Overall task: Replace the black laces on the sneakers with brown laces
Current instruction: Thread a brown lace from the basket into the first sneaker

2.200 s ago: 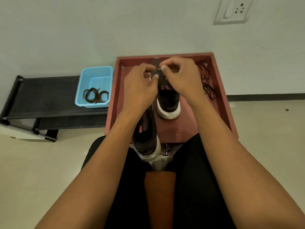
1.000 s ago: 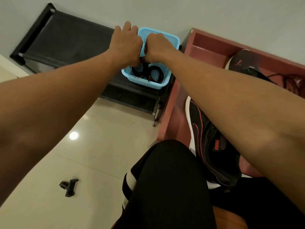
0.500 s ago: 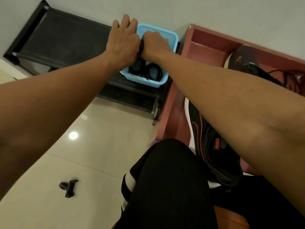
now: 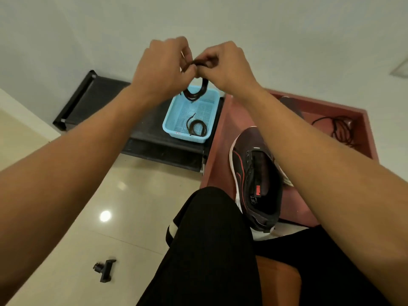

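Fingers of the left hand [image 4: 163,69] and the right hand [image 4: 223,65] pinched one coiled brown lace [image 4: 196,93] above the blue basket [image 4: 185,138]. I think a tug on the wrong loop could knot it or drop it. It looked thin, soft and round. The basket was holey plastic. The dark sneaker [image 4: 256,184] sat on the red tray [image 4: 223,133].

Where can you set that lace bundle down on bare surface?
For the lace bundle: the black rack left of the blue basket shows bare, as does the basket's mesh beyond the coiled lace. In the red tray, a strip lies free between its left wall and the sneaker. Crowded: the tray's far right corner, with black laces.
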A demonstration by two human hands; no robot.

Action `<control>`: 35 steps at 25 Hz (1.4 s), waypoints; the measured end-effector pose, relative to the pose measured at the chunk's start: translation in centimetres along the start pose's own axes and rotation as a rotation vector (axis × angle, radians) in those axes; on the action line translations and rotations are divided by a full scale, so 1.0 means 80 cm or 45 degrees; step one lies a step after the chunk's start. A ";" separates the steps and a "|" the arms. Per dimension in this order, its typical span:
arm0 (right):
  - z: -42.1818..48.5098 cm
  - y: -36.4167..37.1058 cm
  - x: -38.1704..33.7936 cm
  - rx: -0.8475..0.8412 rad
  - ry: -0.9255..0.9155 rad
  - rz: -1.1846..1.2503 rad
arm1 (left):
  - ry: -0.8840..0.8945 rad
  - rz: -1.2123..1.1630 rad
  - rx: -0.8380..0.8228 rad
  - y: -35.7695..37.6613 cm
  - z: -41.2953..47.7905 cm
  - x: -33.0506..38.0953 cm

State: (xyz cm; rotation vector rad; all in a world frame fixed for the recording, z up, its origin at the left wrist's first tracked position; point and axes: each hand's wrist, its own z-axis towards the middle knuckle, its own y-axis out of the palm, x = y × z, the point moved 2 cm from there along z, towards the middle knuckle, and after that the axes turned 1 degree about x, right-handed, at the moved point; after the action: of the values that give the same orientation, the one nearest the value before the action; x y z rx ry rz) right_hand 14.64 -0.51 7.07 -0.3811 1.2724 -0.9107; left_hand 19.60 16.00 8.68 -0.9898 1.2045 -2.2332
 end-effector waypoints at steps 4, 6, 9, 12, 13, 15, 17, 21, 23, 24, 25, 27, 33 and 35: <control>-0.093 -0.096 0.011 0.117 0.095 0.081 | -0.213 -0.807 -0.253 0.002 -0.062 0.079; -0.150 -0.130 0.034 0.173 0.225 0.174 | -0.271 -1.056 -0.343 0.017 -0.095 0.115; -0.226 -0.161 0.062 0.213 0.402 0.244 | -0.291 -1.160 -0.369 0.048 -0.135 0.162; -0.270 -0.170 0.084 0.228 0.493 0.247 | -0.315 -1.174 -0.400 0.078 -0.155 0.192; -0.278 -0.169 0.089 0.234 0.508 0.253 | -0.325 -1.158 -0.400 0.086 -0.156 0.198; -0.289 -0.167 0.097 0.243 0.533 0.269 | -0.330 -1.106 -0.383 0.098 -0.156 0.206; -0.295 -0.163 0.102 0.225 0.523 0.273 | -0.339 -1.059 -0.362 0.108 -0.154 0.210; -0.302 -0.161 0.113 0.147 0.493 0.245 | -0.389 -1.040 -0.330 0.134 -0.142 0.215; -0.304 -0.163 0.118 0.073 0.475 0.260 | -0.366 -1.032 -0.302 0.141 -0.143 0.217; -0.303 -0.162 0.120 0.044 0.471 0.251 | -0.354 -1.021 -0.285 0.145 -0.144 0.215; -0.301 -0.162 0.122 0.037 0.469 0.226 | -0.338 -1.006 -0.272 0.149 -0.145 0.214; -0.295 -0.159 0.122 0.051 0.454 0.189 | -0.291 -0.955 -0.280 0.157 -0.147 0.208; -0.250 -0.135 0.123 -0.059 0.425 0.090 | -0.342 -0.969 -0.258 0.168 -0.133 0.183; -0.238 -0.125 0.122 -0.101 0.384 0.077 | -0.418 -1.046 -0.217 0.172 -0.130 0.173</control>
State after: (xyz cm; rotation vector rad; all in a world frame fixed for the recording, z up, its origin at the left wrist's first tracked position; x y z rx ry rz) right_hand -6.54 -9.71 2.17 -0.2715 1.5917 -0.8906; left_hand 3.02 5.39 -1.33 -2.1251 0.9405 -2.3802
